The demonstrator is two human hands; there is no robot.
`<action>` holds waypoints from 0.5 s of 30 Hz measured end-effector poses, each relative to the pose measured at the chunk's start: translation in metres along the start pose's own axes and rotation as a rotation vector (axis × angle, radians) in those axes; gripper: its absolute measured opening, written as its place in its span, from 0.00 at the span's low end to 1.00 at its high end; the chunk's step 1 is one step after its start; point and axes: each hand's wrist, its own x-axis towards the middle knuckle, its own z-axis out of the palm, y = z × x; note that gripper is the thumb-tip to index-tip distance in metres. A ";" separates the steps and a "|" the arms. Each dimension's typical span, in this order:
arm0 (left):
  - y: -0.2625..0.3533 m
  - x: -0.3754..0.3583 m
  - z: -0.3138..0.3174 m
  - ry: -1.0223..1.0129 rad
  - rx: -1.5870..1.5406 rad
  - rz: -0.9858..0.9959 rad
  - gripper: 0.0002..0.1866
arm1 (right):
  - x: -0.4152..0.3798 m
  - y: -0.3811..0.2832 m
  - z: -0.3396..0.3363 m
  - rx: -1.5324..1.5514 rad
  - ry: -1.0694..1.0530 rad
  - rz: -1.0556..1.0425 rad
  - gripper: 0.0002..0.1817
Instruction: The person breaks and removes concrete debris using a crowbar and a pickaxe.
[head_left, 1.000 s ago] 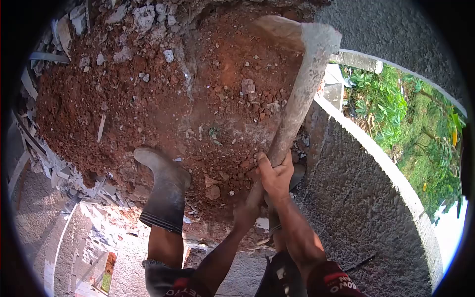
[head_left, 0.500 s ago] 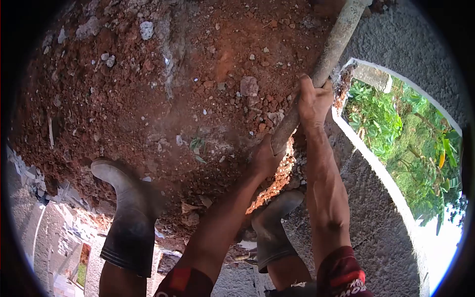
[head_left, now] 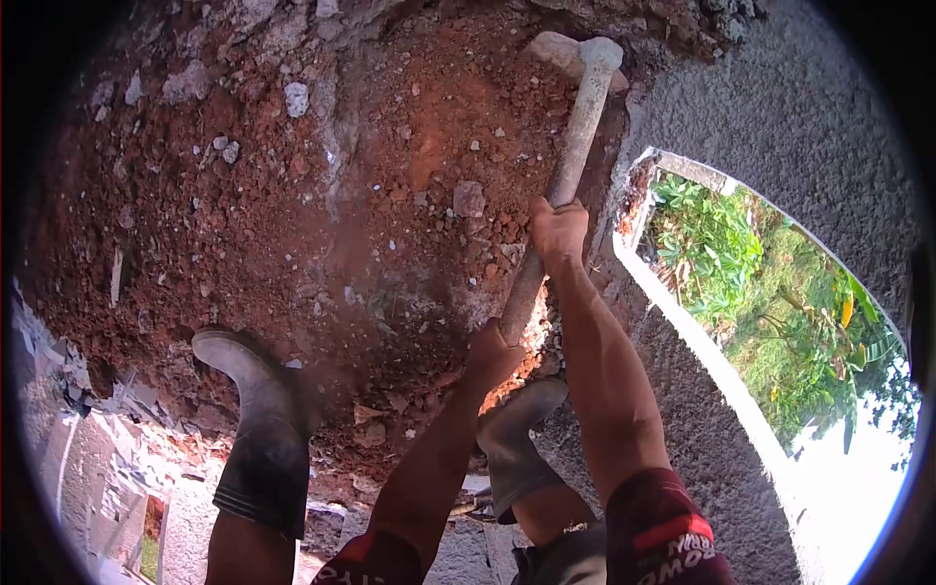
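Note:
A long-handled hoe [head_left: 582, 122] slants up and away from me, its wooden handle caked with pale dirt. The soil-covered head [head_left: 558, 54] meets the reddish earth near the top of the view. My left hand [head_left: 494, 357] is closed round the lower end of the handle. Further up the shaft, my right hand [head_left: 561, 232] has its fingers wrapped tightly about it. Beneath the tool lies loose red soil [head_left: 429, 146] mixed with stones, including a squarish pinkish stone [head_left: 469, 199] left of my right hand.
My rubber boots stand on the soil, one at the left [head_left: 258, 429] and one beside the wall [head_left: 522, 439]. A rough grey wall [head_left: 770, 107] rises on the right, with a white-edged opening [head_left: 697, 351] onto green plants. Broken rubble [head_left: 127, 409] lies at lower left.
The hoe's head has come into view at the top, lowered against the earth. Both hands have moved left and down in the view, still gripping the handle.

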 end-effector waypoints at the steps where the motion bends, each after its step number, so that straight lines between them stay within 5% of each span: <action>1: 0.015 -0.018 -0.009 -0.032 0.037 -0.024 0.30 | -0.006 -0.002 -0.006 0.009 0.004 0.003 0.20; 3: 0.009 -0.062 -0.003 0.054 0.057 0.029 0.28 | -0.024 0.001 -0.014 0.098 -0.154 0.184 0.20; 5: -0.025 -0.095 0.020 0.071 0.002 -0.023 0.27 | -0.063 0.008 -0.021 -0.192 -0.163 0.122 0.17; 8: -0.012 -0.172 -0.010 -0.046 0.038 -0.342 0.26 | -0.154 0.042 -0.028 0.050 -0.253 0.237 0.14; 10: -0.074 -0.195 -0.008 0.027 0.136 -0.346 0.25 | -0.205 0.055 -0.039 0.256 -0.265 0.328 0.13; 12: -0.107 -0.209 -0.021 -0.014 0.431 -0.102 0.26 | -0.232 0.018 -0.050 0.351 -0.244 0.329 0.12; 15: -0.067 -0.191 -0.050 0.178 0.265 -0.169 0.26 | -0.238 0.003 -0.051 0.535 -0.126 0.201 0.13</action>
